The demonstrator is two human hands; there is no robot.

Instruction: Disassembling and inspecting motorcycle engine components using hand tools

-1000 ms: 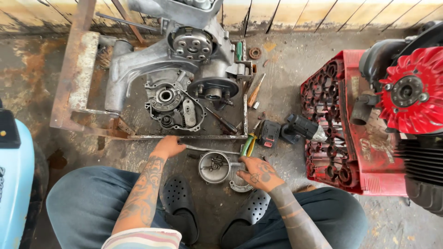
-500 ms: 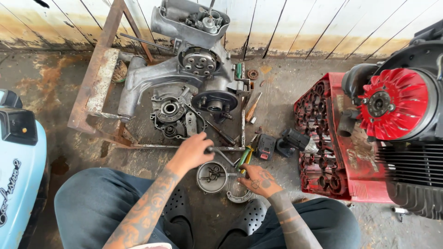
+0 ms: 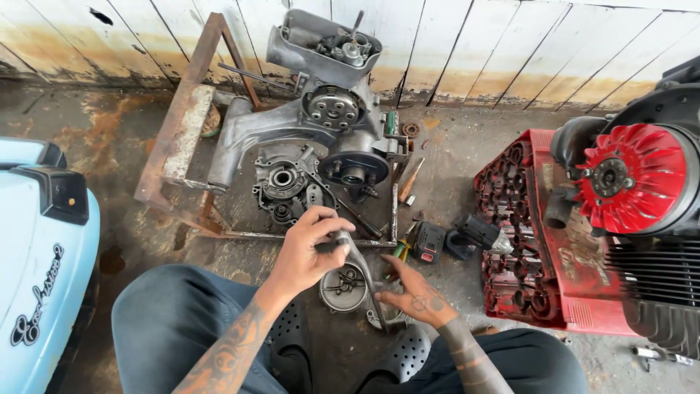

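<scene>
Sitting on the concrete floor (image 3: 131, 138) with knees spread, the person works over a small round metal part (image 3: 344, 286) that lies on the ground between their legs. The left hand (image 3: 310, 252) is raised above that part, its fingers (image 3: 332, 222) curled tight around the handle end of a long metal tool (image 3: 359, 268), which slants down and to the right past the round part's edge. The right hand (image 3: 415, 292) rests low on the floor just right of the part, fingers spread and loosely bent, touching the lower end of the tool; whether it actually grips anything there cannot be told.

Just beyond the hands, a grey engine casing (image 3: 313, 138) sits in a rusty steel frame (image 3: 182, 131) against the white plank wall (image 3: 474, 44). A screwdriver with a green and yellow handle (image 3: 399, 248) lies near the frame's front rail, with a small black and red battery pack (image 3: 428, 242) beside it. To the right stands a red tool tray (image 3: 525, 233) full of sockets, and further right an engine with a red fan wheel (image 3: 631, 179). A pale blue scooter body (image 3: 36, 255) fills the left edge.
</scene>
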